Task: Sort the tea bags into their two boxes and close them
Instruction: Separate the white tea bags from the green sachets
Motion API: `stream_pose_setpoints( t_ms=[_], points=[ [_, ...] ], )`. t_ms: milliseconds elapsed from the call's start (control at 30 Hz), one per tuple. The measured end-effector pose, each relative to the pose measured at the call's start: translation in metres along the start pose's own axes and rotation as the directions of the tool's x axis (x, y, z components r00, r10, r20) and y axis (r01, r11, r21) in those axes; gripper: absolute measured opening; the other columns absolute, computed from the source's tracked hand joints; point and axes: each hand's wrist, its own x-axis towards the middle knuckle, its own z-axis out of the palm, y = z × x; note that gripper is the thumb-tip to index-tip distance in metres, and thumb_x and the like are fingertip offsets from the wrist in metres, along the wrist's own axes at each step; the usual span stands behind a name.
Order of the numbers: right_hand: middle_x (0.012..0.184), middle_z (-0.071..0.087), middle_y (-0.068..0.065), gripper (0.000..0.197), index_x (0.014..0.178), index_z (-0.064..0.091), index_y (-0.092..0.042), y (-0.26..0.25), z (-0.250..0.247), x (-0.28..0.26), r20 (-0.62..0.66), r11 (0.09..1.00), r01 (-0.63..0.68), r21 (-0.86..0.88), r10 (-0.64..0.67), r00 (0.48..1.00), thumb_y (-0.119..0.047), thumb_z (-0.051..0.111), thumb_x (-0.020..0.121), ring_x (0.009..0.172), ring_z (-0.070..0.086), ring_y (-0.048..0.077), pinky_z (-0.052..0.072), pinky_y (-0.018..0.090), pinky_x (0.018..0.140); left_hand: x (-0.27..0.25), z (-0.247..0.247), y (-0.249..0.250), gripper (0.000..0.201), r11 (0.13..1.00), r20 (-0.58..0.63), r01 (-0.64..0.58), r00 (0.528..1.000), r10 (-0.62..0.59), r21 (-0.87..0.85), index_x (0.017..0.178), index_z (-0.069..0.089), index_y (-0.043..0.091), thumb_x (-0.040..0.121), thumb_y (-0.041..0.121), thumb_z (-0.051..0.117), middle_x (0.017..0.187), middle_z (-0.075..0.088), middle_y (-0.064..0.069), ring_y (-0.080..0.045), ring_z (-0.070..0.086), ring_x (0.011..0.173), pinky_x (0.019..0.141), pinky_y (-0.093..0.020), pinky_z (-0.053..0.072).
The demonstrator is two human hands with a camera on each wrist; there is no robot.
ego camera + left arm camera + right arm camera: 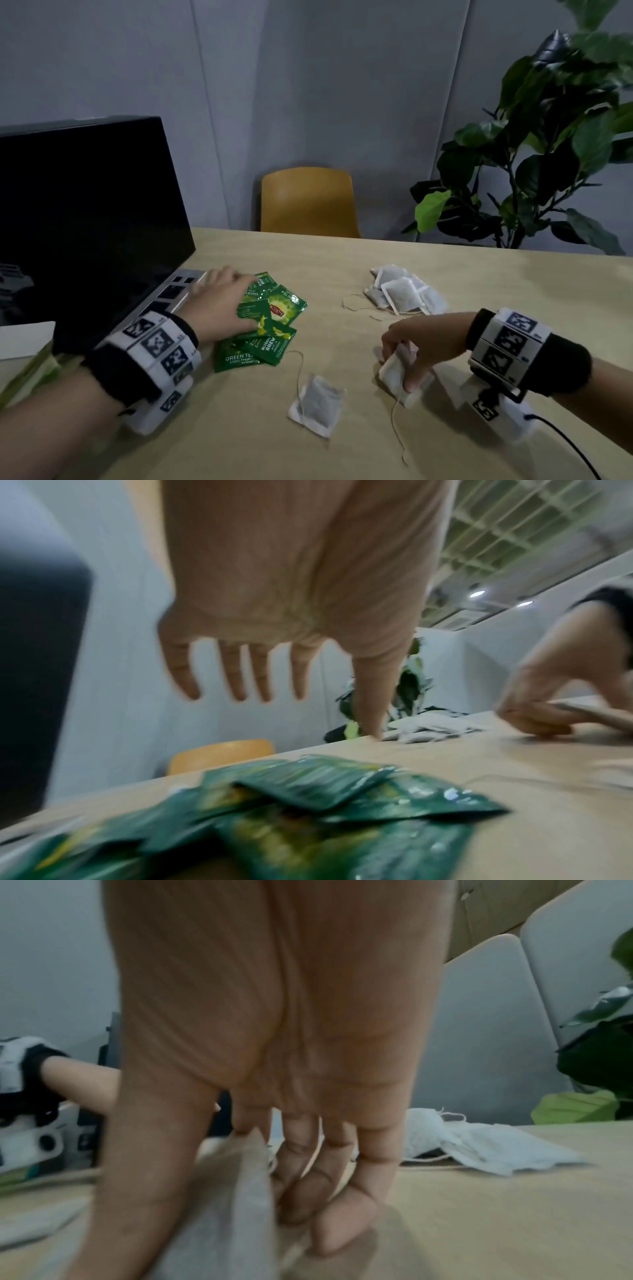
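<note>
Green foil sachets (266,320): loose heap beside grey laptop (102,222); my left hand (219,305) spread flat above.
White paper tea bags (404,291): pile mid-table, one stray (317,404).
Right hand (407,346): pinching one white bag (394,375).
Boxes: neither in view.
Risk: I judge trailing string (397,428) could snag.

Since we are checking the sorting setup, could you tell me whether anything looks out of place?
Yes: one white tea bag lies alone near the front of the table, apart from the white pile, its string trailing toward the green packets. No boxes are in view.
</note>
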Motion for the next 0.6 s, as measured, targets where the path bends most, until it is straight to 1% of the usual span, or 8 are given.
stream_pose_setpoints(
  t_ms=[67, 133, 200, 267, 400, 467, 533, 600],
  points=[
    [0.085, 0.055, -0.002, 0.026, 0.074, 0.049, -0.03, -0.001, -0.001, -0.003, -0.038, 0.997, 0.04, 0.07, -0.038, 0.999, -0.031, 0.075, 0.074, 0.077, 0.046, 0.012, 0.037, 0.023, 0.068, -0.011, -0.001, 0.026, 0.069, 0.944, 0.02, -0.282, 0.957, 0.29, -0.171, 0.132, 0.038, 0.039, 0.072, 0.051, 0.07, 0.129, 0.038, 0.014, -0.005, 0.032, 0.121, 0.103, -0.03, 0.032],
    [0.079, 0.057, -0.005, 0.029, 0.069, 0.048, -0.034, -0.003, -0.005, -0.005, -0.072, 0.976, 0.07, 0.206, -0.056, 0.996, -0.025, 0.075, 0.075, 0.068, 0.048, 0.005, 0.039, 0.011, 0.059, -0.022, 0.003, 0.056, 0.061, 0.842, 0.174, -0.401, 0.858, 0.483, -0.361, 0.127, 0.044, 0.04, 0.073, 0.048, 0.072, 0.121, 0.046, 0.019, 0.001, 0.04, 0.111, 0.093, -0.016, 0.038],
    [0.075, 0.059, -0.008, 0.025, 0.072, 0.055, -0.029, -0.006, -0.006, -0.007, -0.087, 0.881, 0.101, 0.462, -0.068, 0.994, -0.019, 0.077, 0.074, 0.063, 0.054, 0.0, 0.043, 0.009, 0.056, -0.023, 0.012, 0.08, 0.061, 0.828, 0.322, -0.44, 0.773, 0.546, -0.347, 0.125, 0.047, 0.036, 0.071, 0.042, 0.076, 0.117, 0.051, 0.016, -0.004, 0.047, 0.106, 0.09, -0.02, 0.042],
    [0.075, 0.062, -0.005, 0.021, 0.076, 0.057, -0.02, -0.008, -0.003, -0.008, -0.074, 0.726, 0.12, 0.677, -0.095, 0.993, -0.01, 0.076, 0.074, 0.063, 0.061, 0.002, 0.049, 0.013, 0.057, -0.019, 0.018, 0.094, 0.059, 0.84, 0.397, -0.48, 0.741, 0.542, -0.252, 0.12, 0.051, 0.032, 0.069, 0.039, 0.079, 0.106, 0.053, 0.011, -0.009, 0.05, 0.095, 0.081, -0.028, 0.043],
    [0.072, 0.066, -0.005, 0.022, 0.073, 0.057, -0.018, -0.009, 0.008, -0.01, -0.046, 0.564, 0.124, 0.816, -0.151, 0.988, -0.002, 0.072, 0.076, 0.067, 0.065, 0.007, 0.053, 0.017, 0.058, -0.009, 0.019, 0.102, 0.039, 0.894, 0.422, -0.415, 0.789, 0.447, -0.171, 0.101, 0.059, 0.025, 0.07, 0.04, 0.077, 0.085, 0.054, 0.012, -0.007, 0.049, 0.075, 0.06, -0.021, 0.036],
    [0.074, 0.065, -0.003, 0.023, 0.072, 0.055, -0.018, -0.01, 0.01, -0.01, -0.07, 0.518, 0.141, 0.844, -0.155, 0.985, -0.003, 0.07, 0.078, 0.068, 0.064, 0.008, 0.055, 0.019, 0.062, -0.003, 0.015, 0.103, 0.018, 0.89, 0.326, -0.331, 0.843, 0.428, -0.313, 0.089, 0.059, 0.022, 0.076, 0.029, 0.072, 0.078, 0.056, 0.01, -0.005, 0.05, 0.067, 0.057, -0.02, 0.04],
    [0.077, 0.063, -0.001, 0.021, 0.074, 0.053, -0.018, -0.013, 0.009, -0.007, -0.132, 0.457, 0.183, 0.871, -0.141, 0.981, -0.003, 0.068, 0.08, 0.069, 0.063, 0.009, 0.054, 0.02, 0.064, 0.003, 0.008, 0.105, 0.006, 0.791, 0.219, -0.174, 0.906, 0.362, -0.586, 0.088, 0.061, 0.014, 0.083, 0.014, 0.064, 0.082, 0.062, 0.0, -0.011, 0.056, 0.067, 0.061, -0.025, 0.047],
    [0.078, 0.062, 0.001, 0.021, 0.076, 0.052, -0.016, -0.014, 0.005, -0.003, -0.223, 0.385, 0.244, 0.89, -0.099, 0.97, -0.001, 0.065, 0.081, 0.068, 0.063, 0.01, 0.054, 0.021, 0.063, 0.005, 0.001, 0.109, 0.002, 0.575, 0.168, -0.017, 0.949, 0.268, -0.818, 0.09, 0.06, 0.01, 0.088, 0.011, 0.06, 0.08, 0.063, -0.005, -0.011, 0.057, 0.062, 0.053, -0.021, 0.047]
  ],
)
